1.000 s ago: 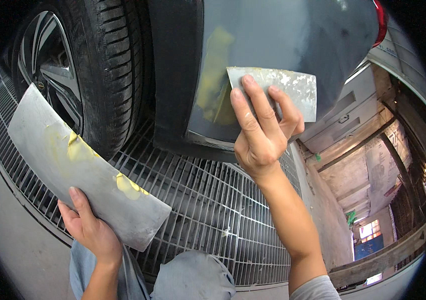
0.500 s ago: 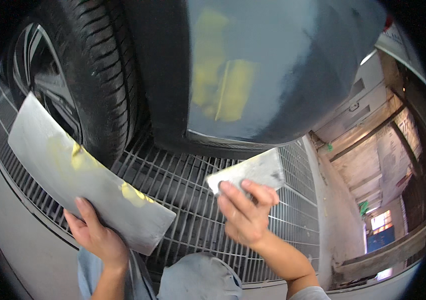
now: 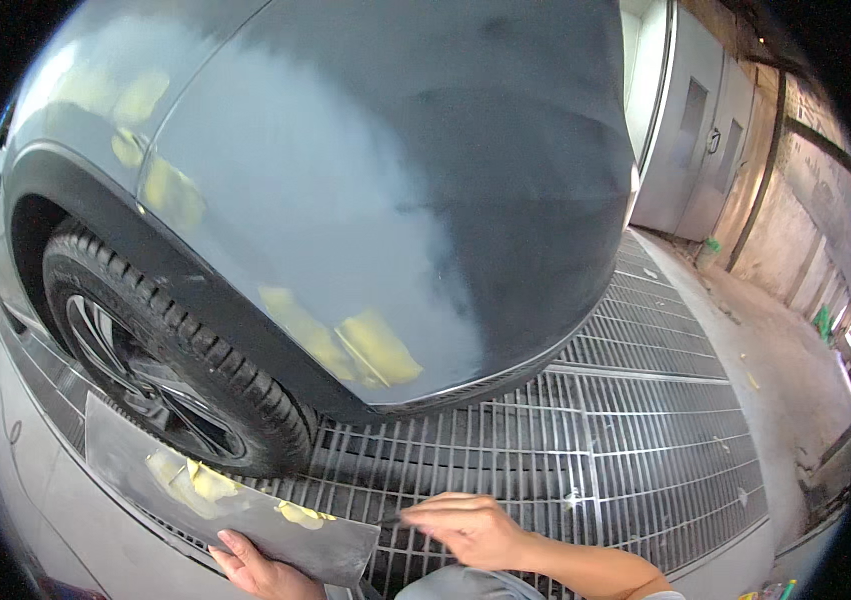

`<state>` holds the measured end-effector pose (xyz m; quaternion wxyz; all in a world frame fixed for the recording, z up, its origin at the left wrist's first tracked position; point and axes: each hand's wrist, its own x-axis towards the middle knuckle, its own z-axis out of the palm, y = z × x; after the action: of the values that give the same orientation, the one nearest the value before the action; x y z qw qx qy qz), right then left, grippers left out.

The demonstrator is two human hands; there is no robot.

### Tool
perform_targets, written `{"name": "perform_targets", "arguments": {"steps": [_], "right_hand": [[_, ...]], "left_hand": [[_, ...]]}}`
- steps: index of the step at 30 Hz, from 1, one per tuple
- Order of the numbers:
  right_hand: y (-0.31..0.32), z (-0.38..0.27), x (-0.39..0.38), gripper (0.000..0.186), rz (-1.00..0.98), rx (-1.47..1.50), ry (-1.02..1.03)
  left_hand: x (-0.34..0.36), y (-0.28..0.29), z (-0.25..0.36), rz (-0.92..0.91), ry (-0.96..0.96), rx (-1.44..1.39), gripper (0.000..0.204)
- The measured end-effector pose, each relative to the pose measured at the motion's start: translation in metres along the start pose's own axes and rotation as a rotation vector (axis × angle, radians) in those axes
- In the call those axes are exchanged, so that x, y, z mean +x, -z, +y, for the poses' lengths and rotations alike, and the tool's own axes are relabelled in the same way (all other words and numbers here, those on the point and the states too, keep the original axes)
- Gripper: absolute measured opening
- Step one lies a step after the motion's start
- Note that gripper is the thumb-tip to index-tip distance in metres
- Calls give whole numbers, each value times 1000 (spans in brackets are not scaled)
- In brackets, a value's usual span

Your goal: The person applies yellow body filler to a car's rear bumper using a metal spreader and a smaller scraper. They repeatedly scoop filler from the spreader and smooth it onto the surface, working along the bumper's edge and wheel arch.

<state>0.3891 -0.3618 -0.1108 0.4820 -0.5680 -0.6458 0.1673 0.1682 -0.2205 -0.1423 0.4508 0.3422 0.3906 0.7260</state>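
My left hand [image 3: 264,570] grips the near edge of a flat grey mixing plate [image 3: 256,530], its fingertips lying on top. Two patches of yellow body filler [image 3: 211,482] sit along the plate's far edge. By the plate's right end, my right hand [image 3: 471,528] is closed on a metal putty spreader [image 3: 389,520], seen almost edge-on as a thin dark strip. Beyond my hands rises the grey primed car bumper [image 3: 316,210]. A yellow filler patch with a raised ridge [image 3: 378,347] is on its lower corner, and more yellow patches [image 3: 174,192] lie higher up along the panel seam.
The car's wheel [image 3: 171,350] stands just beyond the plate, under a dark wheel-arch trim [image 3: 176,245]. Metal floor grating [image 3: 646,440] runs beneath the car and to the right. Grey double doors [image 3: 701,130] are at the back right, beside a concrete floor strip [image 3: 776,380].
My view has tilted up and drawn back, showing more of the bumper and fender. The spreader has turned from showing its broad face to edge-on. Both hands still hold their tools.
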Motion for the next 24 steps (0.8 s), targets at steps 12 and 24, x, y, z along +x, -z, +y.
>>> {"name": "perform_targets", "arguments": {"steps": [12,24], "right_hand": [[75,-57,95,21,403,-582,417],[93,-72,38,18,274,-222,150]], "left_hand": [[-2,-13,39,-2,-104,20,56],[-2,-13,83,0,-59,37,60]]}}
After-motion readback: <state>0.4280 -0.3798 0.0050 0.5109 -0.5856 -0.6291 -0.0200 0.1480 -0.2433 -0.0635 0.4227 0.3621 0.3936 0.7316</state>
